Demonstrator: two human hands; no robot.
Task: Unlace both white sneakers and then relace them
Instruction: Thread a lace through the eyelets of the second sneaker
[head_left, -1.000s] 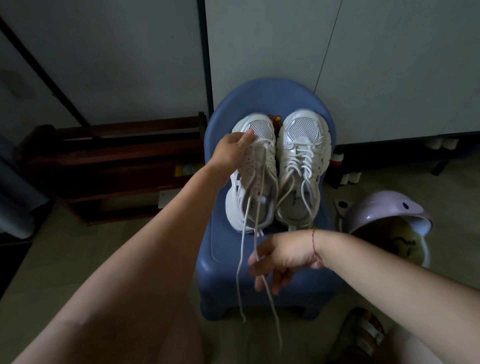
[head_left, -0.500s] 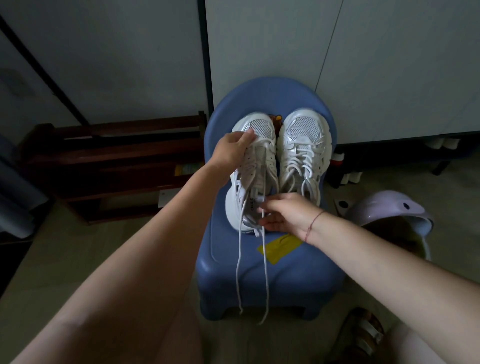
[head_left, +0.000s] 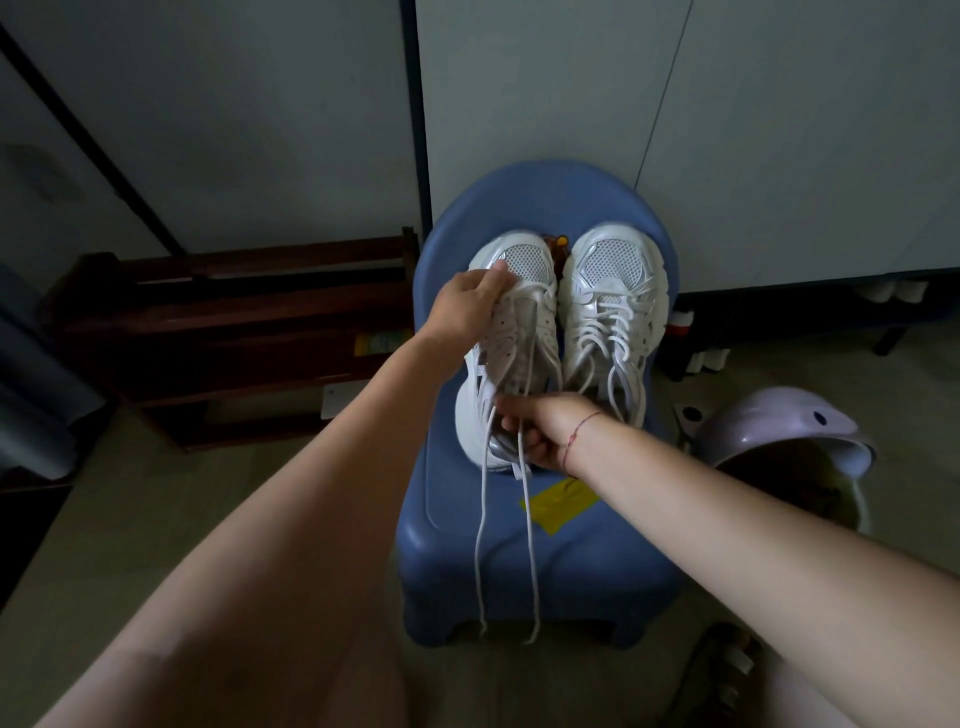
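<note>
Sneaker (head_left: 519, 343), white with mesh toe, half unlaced: left fingers (head_left: 491, 285) grip its toe, right fingers (head_left: 519, 411) clutch laces (head_left: 528, 525) at its heel.

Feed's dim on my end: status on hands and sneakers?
Left hand holds toe of loosened sneaker; right hand grips its heel end. Lace ends hang off blue stool. Second sneaker laced, untouched. No obstruction seen.

Dim room: grey wall (head_left: 260, 130), dark wooden rack (head_left: 234, 322).

White sneakers (head_left: 566, 332) (mesh toes) on blue chair (head_left: 519, 561).
</note>
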